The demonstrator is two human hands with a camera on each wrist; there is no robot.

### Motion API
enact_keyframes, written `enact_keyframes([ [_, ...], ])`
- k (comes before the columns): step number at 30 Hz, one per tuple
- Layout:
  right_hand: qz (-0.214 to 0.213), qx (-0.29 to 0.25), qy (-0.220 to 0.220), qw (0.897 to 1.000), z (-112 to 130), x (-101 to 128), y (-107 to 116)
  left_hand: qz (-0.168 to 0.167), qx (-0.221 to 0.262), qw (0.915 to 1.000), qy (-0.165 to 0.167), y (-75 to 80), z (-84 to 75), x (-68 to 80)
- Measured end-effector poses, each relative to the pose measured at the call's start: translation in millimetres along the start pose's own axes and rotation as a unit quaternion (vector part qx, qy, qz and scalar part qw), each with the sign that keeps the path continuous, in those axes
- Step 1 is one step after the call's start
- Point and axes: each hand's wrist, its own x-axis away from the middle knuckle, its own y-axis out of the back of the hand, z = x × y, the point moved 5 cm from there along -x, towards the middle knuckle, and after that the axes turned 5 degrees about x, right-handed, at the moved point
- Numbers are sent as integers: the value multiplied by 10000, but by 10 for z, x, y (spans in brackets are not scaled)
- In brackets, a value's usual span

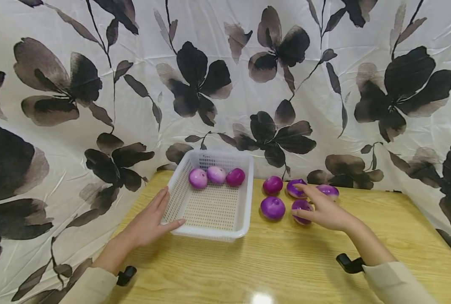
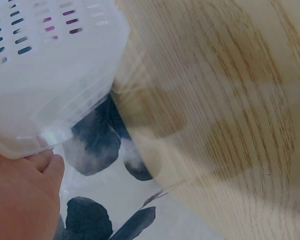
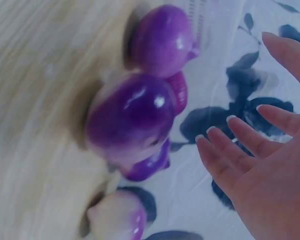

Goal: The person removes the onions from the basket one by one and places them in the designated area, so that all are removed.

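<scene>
A white mesh basket (image 1: 214, 207) stands on the wooden table (image 1: 286, 261) with three purple onions (image 1: 216, 175) along its far wall. My left hand (image 1: 151, 219) rests on its near left corner, fingers straight along the side wall and thumb on the front rim; the left wrist view shows that corner (image 2: 55, 75) just above my hand (image 2: 20, 195). Several purple onions (image 1: 272, 207) lie to the right of the basket. My right hand (image 1: 320, 209) hovers over them with fingers spread, nearest one onion (image 1: 301, 206). In the right wrist view the fingers (image 3: 265, 170) are straight, apart from the big onion (image 3: 130, 117).
A white cloth with dark flowers (image 1: 225, 84) hangs behind the table and drapes down both sides. The table's left edge runs beside the basket (image 2: 140, 165). Bare wood lies in front of the basket and at the right (image 1: 400, 219).
</scene>
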Motion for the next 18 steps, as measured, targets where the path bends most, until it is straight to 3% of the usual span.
enact_keyframes([
  [7, -21, 206, 241, 9995, 191, -245, -75, -7, -40, 10000, 2, 22, -3, -10],
  [18, 75, 48, 351, 9993, 340, -590, -202, -3, -14, 10000, 33, 8, -8, -5],
])
